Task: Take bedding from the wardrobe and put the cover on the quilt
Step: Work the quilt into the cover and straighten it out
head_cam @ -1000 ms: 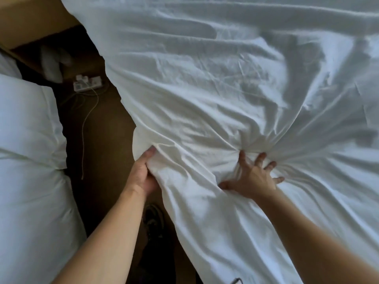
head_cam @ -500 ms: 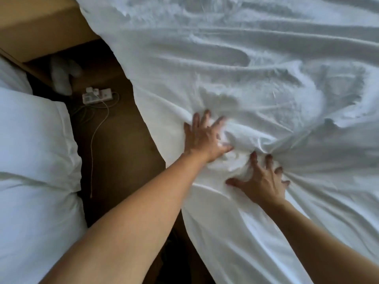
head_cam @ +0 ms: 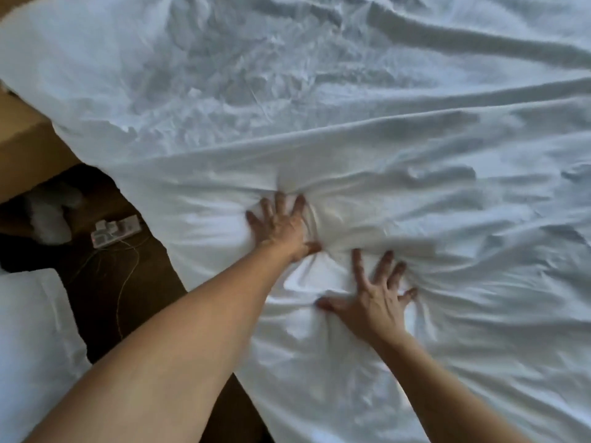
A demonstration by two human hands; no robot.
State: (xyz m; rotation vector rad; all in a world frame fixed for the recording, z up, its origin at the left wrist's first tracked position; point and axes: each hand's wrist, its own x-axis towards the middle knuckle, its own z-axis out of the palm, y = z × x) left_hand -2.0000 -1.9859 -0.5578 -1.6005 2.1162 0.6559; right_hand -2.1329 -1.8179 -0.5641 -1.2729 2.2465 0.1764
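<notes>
head view: at 5 o'clock the right hand [head_cam: 374, 303] lies spread, fingers straight, pressing the white cover [head_cam: 415, 139]. just beyond, the left hand [head_cam: 281, 227] presses flat too, cloth bunched between them. the cover fills the bed from centre to 3 o'clock. this looks like smoothing; next, sweep the creases outward.

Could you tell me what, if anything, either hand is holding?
Nothing is held: left hand and right hand press spread fingers flat on the quilt cover.
</notes>
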